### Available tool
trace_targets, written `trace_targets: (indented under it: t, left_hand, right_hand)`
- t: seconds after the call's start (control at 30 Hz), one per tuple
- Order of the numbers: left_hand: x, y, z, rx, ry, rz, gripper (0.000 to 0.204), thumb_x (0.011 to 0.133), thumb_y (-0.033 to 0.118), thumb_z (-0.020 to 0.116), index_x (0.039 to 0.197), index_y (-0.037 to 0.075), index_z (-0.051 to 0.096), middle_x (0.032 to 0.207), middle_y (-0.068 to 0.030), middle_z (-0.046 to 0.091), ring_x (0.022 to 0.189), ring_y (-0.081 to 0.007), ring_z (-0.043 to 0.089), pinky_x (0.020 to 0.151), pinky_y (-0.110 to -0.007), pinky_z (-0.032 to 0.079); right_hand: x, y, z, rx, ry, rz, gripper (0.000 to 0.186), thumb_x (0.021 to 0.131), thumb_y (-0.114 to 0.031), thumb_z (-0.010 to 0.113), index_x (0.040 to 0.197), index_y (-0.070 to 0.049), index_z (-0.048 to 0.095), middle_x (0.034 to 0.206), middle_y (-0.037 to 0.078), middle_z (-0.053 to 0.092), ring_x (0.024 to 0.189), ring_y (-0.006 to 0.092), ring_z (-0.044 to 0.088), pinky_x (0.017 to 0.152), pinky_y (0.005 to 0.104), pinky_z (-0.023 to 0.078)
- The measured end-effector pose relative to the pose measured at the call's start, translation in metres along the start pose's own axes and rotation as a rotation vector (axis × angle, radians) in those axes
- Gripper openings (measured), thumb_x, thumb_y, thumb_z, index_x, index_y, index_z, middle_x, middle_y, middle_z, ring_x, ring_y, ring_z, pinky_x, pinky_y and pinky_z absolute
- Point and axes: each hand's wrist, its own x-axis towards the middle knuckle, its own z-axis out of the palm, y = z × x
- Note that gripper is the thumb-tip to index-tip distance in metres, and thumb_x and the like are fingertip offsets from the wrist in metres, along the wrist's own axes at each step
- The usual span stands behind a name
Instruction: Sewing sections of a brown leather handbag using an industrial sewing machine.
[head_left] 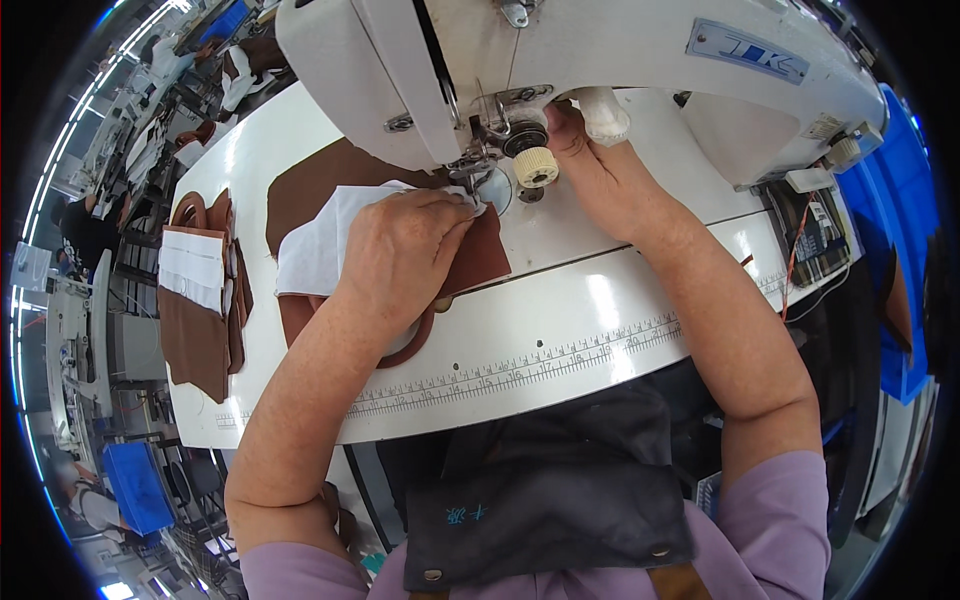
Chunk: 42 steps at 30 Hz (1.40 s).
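My left hand (pixel 400 245) grips white fabric (pixel 313 250) beside the presser foot (pixel 462 172) of a white sewing machine (pixel 590 45), its fingers bunched at the needle area. Brown pieces (pixel 330 175) lie under and around that fabric, with a rounded brown handle partly showing below my wrist. My right hand (pixel 595 170) is curled under the machine arm, right of a cream knurled knob (pixel 535 168), thumb raised; what its fingers hold is hidden.
A stack of brown pieces with white panels (pixel 192 310) lies at left on the white table (pixel 550 380). A blue bin (pixel 900 350) stands at far right, wires and a control box (pixel 805 230) beside it. Other people (pixel 80 230) and workstations are at far left.
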Motion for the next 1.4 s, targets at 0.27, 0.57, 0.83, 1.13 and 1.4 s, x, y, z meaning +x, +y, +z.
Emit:
trace_targets:
  t: [0.27, 0.57, 0.83, 1.13, 1.4]
  left_hand:
    - [-0.011, 0.011, -0.015, 0.15, -0.013, -0.074, 0.01, 0.085, 0.012, 0.069, 0.09, 0.006, 0.075, 0.088, -0.0099, 0.073, 0.081, -0.0316, 0.069, 0.071, -0.04, 0.054]
    - [-0.027, 0.024, -0.086, 0.165, -0.031, -0.137, 0.018, 0.088, 0.023, 0.07, 0.096, 0.007, 0.072, 0.094, -0.0115, 0.073, 0.086, -0.0325, 0.067, 0.085, -0.041, 0.049]
    - [-0.041, -0.005, -0.028, 0.064, -0.276, -0.212, 0.076, 0.089, 0.059, 0.061, 0.146, 0.011, 0.047, 0.155, -0.0163, 0.042, 0.145, -0.0313, 0.036, 0.118, -0.057, 0.025]
    - [-0.101, 0.056, -0.034, 0.233, -0.143, -0.362, 0.066, 0.091, 0.05, 0.059, 0.14, 0.006, 0.054, 0.141, -0.0231, 0.055, 0.107, -0.0389, 0.067, 0.097, -0.043, 0.052]
    - [-0.04, 0.047, -0.051, 0.249, -0.207, -0.382, 0.064, 0.085, 0.066, 0.062, 0.101, 0.005, 0.076, 0.095, -0.0156, 0.073, 0.087, -0.0352, 0.07, 0.079, -0.041, 0.054]
  right_hand:
    - [0.001, 0.007, 0.002, -0.402, -0.31, -0.141, 0.044, 0.101, -0.037, 0.048, 0.074, -0.005, 0.063, 0.067, 0.012, 0.064, 0.067, 0.0322, 0.062, 0.07, 0.0419, 0.048]
    - [-0.01, -0.019, 0.015, -0.649, -0.367, -0.652, 0.037, 0.09, -0.035, 0.066, 0.067, -0.006, 0.061, 0.062, 0.01, 0.059, 0.062, 0.0325, 0.06, 0.065, 0.0432, 0.046]
    - [-0.027, -0.033, 0.013, -0.723, -0.414, -0.545, 0.026, 0.086, -0.032, 0.07, 0.089, -0.007, 0.073, 0.085, 0.008, 0.066, 0.085, 0.0282, 0.064, 0.077, 0.0419, 0.051]
    - [-0.078, -0.046, 0.029, -0.631, -0.314, -0.405, 0.029, 0.087, -0.028, 0.071, 0.106, -0.005, 0.073, 0.121, 0.012, 0.066, 0.112, 0.0291, 0.059, 0.098, 0.0423, 0.044]
    - [-0.089, -0.049, 0.025, -0.503, -0.362, -0.257, 0.035, 0.081, -0.017, 0.071, 0.114, -0.005, 0.072, 0.13, 0.013, 0.063, 0.124, 0.0359, 0.053, 0.106, 0.0461, 0.043]
